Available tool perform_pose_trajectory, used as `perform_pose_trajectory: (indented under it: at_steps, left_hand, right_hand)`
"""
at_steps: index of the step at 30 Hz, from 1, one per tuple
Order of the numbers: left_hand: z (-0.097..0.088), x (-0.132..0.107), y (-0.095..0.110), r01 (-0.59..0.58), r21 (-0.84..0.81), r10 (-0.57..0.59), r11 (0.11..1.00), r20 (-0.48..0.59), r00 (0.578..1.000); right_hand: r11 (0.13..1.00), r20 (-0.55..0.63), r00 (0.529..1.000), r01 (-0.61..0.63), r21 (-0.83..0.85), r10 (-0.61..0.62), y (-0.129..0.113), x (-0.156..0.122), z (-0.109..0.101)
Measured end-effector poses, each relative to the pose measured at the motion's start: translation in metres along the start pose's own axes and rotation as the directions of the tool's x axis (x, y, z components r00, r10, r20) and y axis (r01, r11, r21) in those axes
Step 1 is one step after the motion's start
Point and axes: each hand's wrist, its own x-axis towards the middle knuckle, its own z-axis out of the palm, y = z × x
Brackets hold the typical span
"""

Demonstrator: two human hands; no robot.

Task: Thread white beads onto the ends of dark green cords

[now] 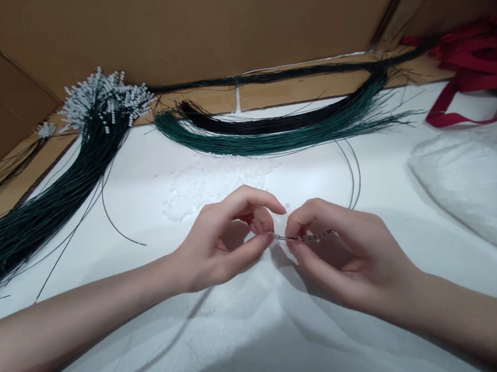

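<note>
Over the middle of the white tabletop my left hand [230,238] pinches a small whitish bead or wire tip between thumb and a bent finger, its index finger raised. Close beside it, my right hand [348,246] has thumb and fingertips closed on a thin dark wire [287,238]. That wire spans the short gap between both hands, and a stretch with small pale beads runs on under the right fingers. Behind my left hand lies a loose spread of tiny white beads [212,181].
At left lies a thick bundle of dark green wires [73,169] tipped with white beads [103,97]. Bare green wires [244,144] and black wires [264,126] curve along the back. Red ribbon [448,106] and a clear plastic bag [479,185] are at right. Cardboard walls [231,22] stand behind.
</note>
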Motion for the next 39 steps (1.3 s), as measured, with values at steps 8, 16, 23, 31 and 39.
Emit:
perform_pose_trajectory:
  at_steps: [8, 16, 23, 31, 39]
  left_hand:
    - [0.0, 0.0016, 0.0, -0.072, 0.042, 0.071, 0.996, 0.02, 0.997]
    - [-0.0004, 0.0006, 0.0003, -0.073, 0.059, 0.071, 0.996, 0.029, 0.997]
    - [0.0004, 0.0011, 0.0013, -0.086, 0.037, 0.086, 0.996, 0.012, 0.996]
    - [-0.0001, 0.0029, 0.0007, -0.1, 0.013, 0.1, 0.995, -0.01, 0.995]
    - [-0.0002, 0.003, 0.0016, -0.097, 0.0, 0.097, 0.995, -0.018, 0.995]
  right_hand:
    - [0.998, -0.006, 1.0, -0.03, -0.057, 0.03, 0.0014, 0.0013, 0.0013]
    - [0.998, -0.008, 1.0, -0.01, -0.054, 0.009, 0.0007, 0.0022, 0.0008]
    - [0.998, -0.006, 1.0, -0.01, -0.063, 0.01, 0.0003, 0.002, 0.0003]
    - [1.0, 0.003, 1.0, -0.025, -0.005, 0.025, -0.0015, 0.0002, -0.0008]
    - [1.0, 0.005, 1.0, -0.03, 0.009, 0.03, -0.0001, -0.0033, -0.0039]
